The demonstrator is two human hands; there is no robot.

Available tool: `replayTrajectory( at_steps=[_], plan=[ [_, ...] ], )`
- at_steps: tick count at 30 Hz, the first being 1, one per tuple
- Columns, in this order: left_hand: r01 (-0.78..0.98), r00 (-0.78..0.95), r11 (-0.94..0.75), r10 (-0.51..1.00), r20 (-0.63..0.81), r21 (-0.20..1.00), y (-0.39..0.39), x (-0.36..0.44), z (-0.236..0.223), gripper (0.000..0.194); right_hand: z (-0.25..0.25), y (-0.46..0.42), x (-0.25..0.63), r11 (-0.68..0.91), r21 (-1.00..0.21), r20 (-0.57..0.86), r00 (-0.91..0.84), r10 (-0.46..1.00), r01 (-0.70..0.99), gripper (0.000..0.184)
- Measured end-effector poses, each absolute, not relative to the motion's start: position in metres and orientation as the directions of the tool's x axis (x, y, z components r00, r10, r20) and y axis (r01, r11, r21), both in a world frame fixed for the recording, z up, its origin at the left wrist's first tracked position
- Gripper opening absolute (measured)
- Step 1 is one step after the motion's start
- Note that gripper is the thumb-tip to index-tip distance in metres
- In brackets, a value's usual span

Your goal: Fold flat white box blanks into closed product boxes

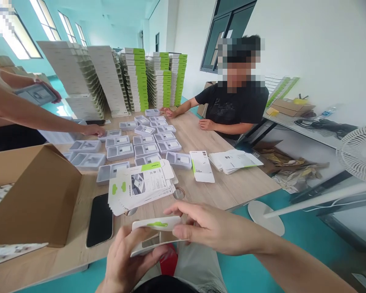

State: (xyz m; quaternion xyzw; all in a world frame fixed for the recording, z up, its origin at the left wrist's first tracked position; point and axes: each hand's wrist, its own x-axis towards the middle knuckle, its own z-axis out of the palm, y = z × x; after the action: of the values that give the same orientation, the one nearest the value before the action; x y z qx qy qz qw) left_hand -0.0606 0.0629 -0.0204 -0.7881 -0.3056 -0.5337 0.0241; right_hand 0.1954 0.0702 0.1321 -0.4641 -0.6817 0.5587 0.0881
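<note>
White packaging sleeve with green logo sits at bottom centre, gripped by left hand and pinched by right hand.

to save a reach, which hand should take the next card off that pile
Right, probably: the right hand has its fingertips on top of the white sleeve, nearest the fanned pile of printed cards, while the left hand sits lower, cradling the sleeve from beneath.
</note>
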Motion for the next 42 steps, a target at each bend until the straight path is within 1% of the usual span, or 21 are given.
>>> replayTrajectory(
  at_steps=[2,5,7,9,12,14,18,20,21,23,26,27,29,33,35,36,37,38,40,41,42],
  plan=[
    [0.503,0.218,-0.808,0.461,0.860,0.306,0.063,-0.061,-0.023,0.044,0.115,0.066,0.197,-0.165,-0.932,-0.337,-0.602,0.724,0.324,0.057],
    [0.479,0.228,-0.819,0.464,0.856,0.317,0.062,-0.063,-0.023,0.055,0.090,0.062,0.196,-0.278,-0.958,-0.259,-0.617,0.743,0.067,0.062],
    [0.479,0.248,-0.826,0.453,0.856,0.298,0.060,-0.064,-0.022,0.055,0.081,0.061,0.195,-0.286,-0.958,-0.228,-0.613,0.757,0.004,0.057],
    [0.497,0.258,-0.824,0.438,0.861,0.270,0.059,-0.065,-0.019,0.054,0.079,0.063,0.194,-0.261,-0.965,-0.206,-0.602,0.772,-0.004,0.052],
    [0.537,0.304,-0.817,0.418,0.856,0.208,0.053,-0.065,-0.016,0.049,0.089,0.068,0.195,-0.268,-0.962,-0.248,-0.573,0.781,0.051,0.037],
    [0.542,0.336,-0.818,0.423,0.841,0.194,0.048,-0.061,-0.013,0.041,0.101,0.071,0.194,-0.284,-0.945,-0.327,-0.556,0.764,0.165,0.026],
    [0.514,0.285,-0.813,0.464,0.839,0.275,0.039,-0.049,-0.006,0.023,0.125,0.072,0.184,-0.196,-0.847,-0.428,-0.417,0.802,0.494,0.016],
    [0.534,0.263,-0.791,0.492,0.830,0.300,0.040,-0.046,-0.004,0.021,0.131,0.070,0.178,-0.167,-0.805,-0.422,-0.350,0.836,0.570,0.014],
    [0.547,0.255,-0.778,0.506,0.824,0.308,0.042,-0.046,-0.004,0.023,0.131,0.070,0.177,-0.170,-0.810,-0.418,-0.349,0.839,0.562,0.011],
    [0.565,0.258,-0.767,0.515,0.818,0.305,0.048,-0.048,-0.005,0.031,0.125,0.071,0.178,-0.201,-0.869,-0.400,-0.402,0.824,0.452,0.008],
    [0.564,0.278,-0.778,0.494,0.824,0.276,0.054,-0.057,-0.011,0.044,0.106,0.076,0.186,-0.282,-0.947,-0.319,-0.561,0.764,0.155,0.039],
    [0.559,0.272,-0.782,0.486,0.830,0.275,0.054,-0.059,-0.013,0.047,0.098,0.078,0.189,-0.314,-0.948,-0.284,-0.611,0.739,0.060,0.049],
    [0.547,0.210,-0.773,0.498,0.841,0.321,0.051,-0.060,-0.018,0.047,0.082,0.080,0.192,-0.375,-0.924,-0.227,-0.683,0.694,-0.073,0.058],
    [0.470,0.056,-0.734,0.579,0.813,0.491,0.043,-0.054,-0.026,0.048,0.061,0.077,0.190,-0.421,-0.892,-0.207,-0.682,0.701,-0.163,0.059],
    [0.406,0.036,-0.754,0.578,0.815,0.516,0.042,-0.049,-0.028,0.050,0.056,0.073,0.187,-0.419,-0.888,-0.193,-0.674,0.713,-0.189,0.060],
    [0.374,0.023,-0.743,0.605,0.796,0.555,0.042,-0.046,-0.027,0.046,0.053,0.072,0.186,-0.421,-0.885,-0.193,-0.666,0.721,-0.199,0.061],
    [0.335,0.006,-0.700,0.670,0.742,0.630,0.043,-0.043,-0.026,0.041,0.051,0.072,0.185,-0.427,-0.881,-0.204,-0.650,0.732,-0.204,0.061],
    [0.289,-0.016,-0.611,0.767,0.642,0.737,0.043,-0.041,-0.023,0.036,0.048,0.073,0.185,-0.440,-0.874,-0.226,-0.630,0.743,-0.206,0.060],
    [0.144,-0.011,-0.301,0.952,0.305,0.943,0.043,-0.039,-0.016,0.039,0.039,0.076,0.184,-0.492,-0.845,-0.296,-0.583,0.756,-0.210,0.056],
    [0.063,0.050,-0.128,0.991,0.125,0.990,0.044,-0.040,-0.011,0.045,0.034,0.077,0.184,-0.523,-0.825,-0.331,-0.569,0.753,-0.213,0.054],
    [0.003,0.142,0.006,0.990,-0.006,1.000,0.046,-0.042,-0.006,0.051,0.029,0.079,0.183,-0.552,-0.807,-0.358,-0.568,0.741,-0.211,0.053]
  ],
)
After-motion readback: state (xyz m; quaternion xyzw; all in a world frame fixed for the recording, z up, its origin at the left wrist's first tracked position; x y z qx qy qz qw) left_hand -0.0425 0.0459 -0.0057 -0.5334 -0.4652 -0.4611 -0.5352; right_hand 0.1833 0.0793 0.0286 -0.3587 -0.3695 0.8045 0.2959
